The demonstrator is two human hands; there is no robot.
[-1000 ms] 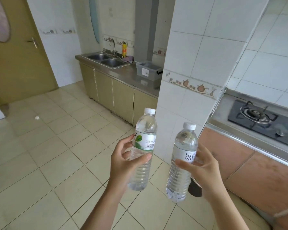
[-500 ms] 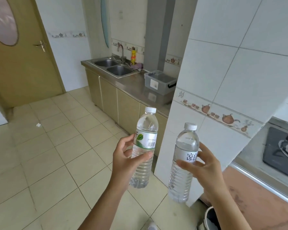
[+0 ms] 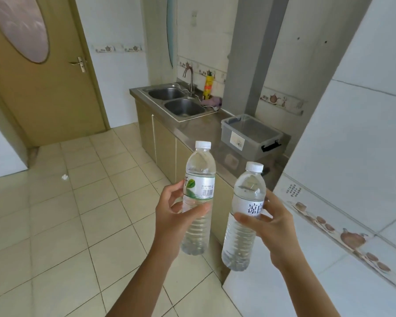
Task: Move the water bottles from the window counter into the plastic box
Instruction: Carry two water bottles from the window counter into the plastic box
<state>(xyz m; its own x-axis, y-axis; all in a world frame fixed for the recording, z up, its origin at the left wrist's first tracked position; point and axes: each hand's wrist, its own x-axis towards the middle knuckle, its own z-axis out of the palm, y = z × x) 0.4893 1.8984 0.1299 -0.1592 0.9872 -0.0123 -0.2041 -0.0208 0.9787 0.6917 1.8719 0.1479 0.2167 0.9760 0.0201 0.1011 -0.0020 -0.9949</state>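
I hold two clear water bottles upright in front of me over the tiled floor. My left hand (image 3: 173, 216) grips the bottle with the green-leaf label (image 3: 199, 177) around its middle. My right hand (image 3: 273, 227) grips the bottle with the white label (image 3: 246, 202) at label height. Both have white caps. The grey plastic box (image 3: 240, 139), lidless with a black handle clip, stands on the steel counter beyond the bottles, past the tiled wall corner.
A double steel sink (image 3: 176, 101) with a tap lies left of the box, with a yellow bottle (image 3: 208, 86) and a purple cloth (image 3: 212, 102) behind it. A white tiled wall (image 3: 352, 156) juts out on my right. A wooden door (image 3: 44, 72) stands far left.
The view has advanced and turned left: the stove has left the frame and the counter with the box looks nearer. Both hands keep their bottles in the same hold.
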